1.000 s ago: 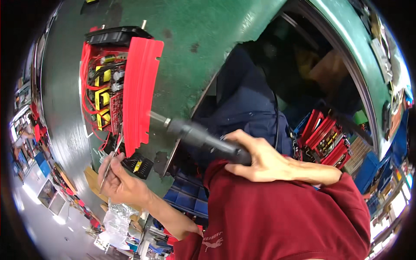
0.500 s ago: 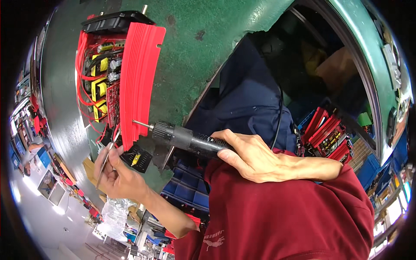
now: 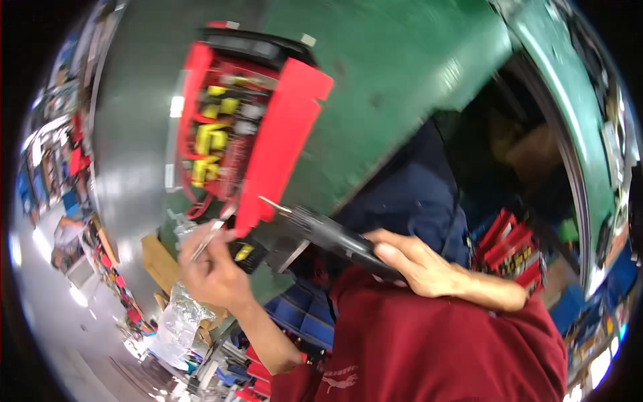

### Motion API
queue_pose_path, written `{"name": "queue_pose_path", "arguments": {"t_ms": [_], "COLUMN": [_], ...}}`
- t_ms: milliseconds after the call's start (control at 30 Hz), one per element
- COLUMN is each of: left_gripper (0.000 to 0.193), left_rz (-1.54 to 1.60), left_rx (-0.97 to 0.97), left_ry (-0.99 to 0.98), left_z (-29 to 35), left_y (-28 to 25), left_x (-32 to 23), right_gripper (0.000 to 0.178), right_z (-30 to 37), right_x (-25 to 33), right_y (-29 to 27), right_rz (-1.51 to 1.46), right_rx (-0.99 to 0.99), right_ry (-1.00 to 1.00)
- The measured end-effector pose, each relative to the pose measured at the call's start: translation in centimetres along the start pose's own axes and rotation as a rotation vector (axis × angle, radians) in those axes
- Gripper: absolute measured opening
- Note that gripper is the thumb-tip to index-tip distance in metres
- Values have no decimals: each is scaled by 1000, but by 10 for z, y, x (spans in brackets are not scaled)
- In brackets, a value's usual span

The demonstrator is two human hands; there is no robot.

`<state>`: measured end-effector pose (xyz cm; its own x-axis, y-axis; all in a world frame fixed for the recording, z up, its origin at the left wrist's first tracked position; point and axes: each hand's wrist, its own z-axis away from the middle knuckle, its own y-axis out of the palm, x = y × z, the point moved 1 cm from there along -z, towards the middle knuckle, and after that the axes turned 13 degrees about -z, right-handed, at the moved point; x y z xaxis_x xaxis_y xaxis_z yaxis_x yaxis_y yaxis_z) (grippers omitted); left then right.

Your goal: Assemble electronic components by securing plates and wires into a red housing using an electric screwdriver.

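Note:
An opened red device housing (image 3: pixel 284 144) lies on the green bench, its inside exposed. Within it sit yellow-wrapped components (image 3: pixel 209 147), red wires and circuit boards; a black end panel (image 3: pixel 258 47) closes its far end. My right hand (image 3: pixel 425 264) grips a black electric screwdriver (image 3: pixel 338 240). The bit's tip overlaps the housing's red side near its close end; contact cannot be made out. My left hand (image 3: pixel 218 275), blurred, is closed on slim metal tweezers (image 3: pixel 209 240) at the near end of the housing. Beside that hand is a black part with a yellow component (image 3: pixel 246 254).
The green bench top (image 3: pixel 395 53) has a cut-out edge by my lap. Blue bins (image 3: pixel 305 311) stand below it. More red units (image 3: pixel 512 248) are at the right. Cardboard (image 3: pixel 163 262) and clear plastic wrapping (image 3: pixel 177 328) lie at the left.
The view has shifted and blurred, with the housing now further right, tilted, and showing more of its inside. The screwdriver has drawn back slightly from the housing's side. Both hands keep their tools.

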<state>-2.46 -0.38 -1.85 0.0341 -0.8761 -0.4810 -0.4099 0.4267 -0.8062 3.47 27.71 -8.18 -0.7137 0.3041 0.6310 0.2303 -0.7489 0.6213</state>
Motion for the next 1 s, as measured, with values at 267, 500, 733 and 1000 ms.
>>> {"name": "queue_pose_path", "arguments": {"t_ms": [267,500,733,1000], "left_gripper": [19,17,17,8], "left_rz": [206,184,102,111], "left_rx": [8,68,73,145], "left_ry": [94,207,255,172], "left_z": [2,-8,-14,-10], "left_y": [3,2,-2,-19], "left_x": [-1,4,4,-21], "right_gripper": [56,65,63,70], "right_z": [7,4,5,7], "right_x": [-7,-7,-8,-4], "right_y": [-3,2,-1,4], "right_rz": [103,4,-128,-207], "right_rx": [-15,-46,20,-5], "right_ry": [66,97,129,178]}}
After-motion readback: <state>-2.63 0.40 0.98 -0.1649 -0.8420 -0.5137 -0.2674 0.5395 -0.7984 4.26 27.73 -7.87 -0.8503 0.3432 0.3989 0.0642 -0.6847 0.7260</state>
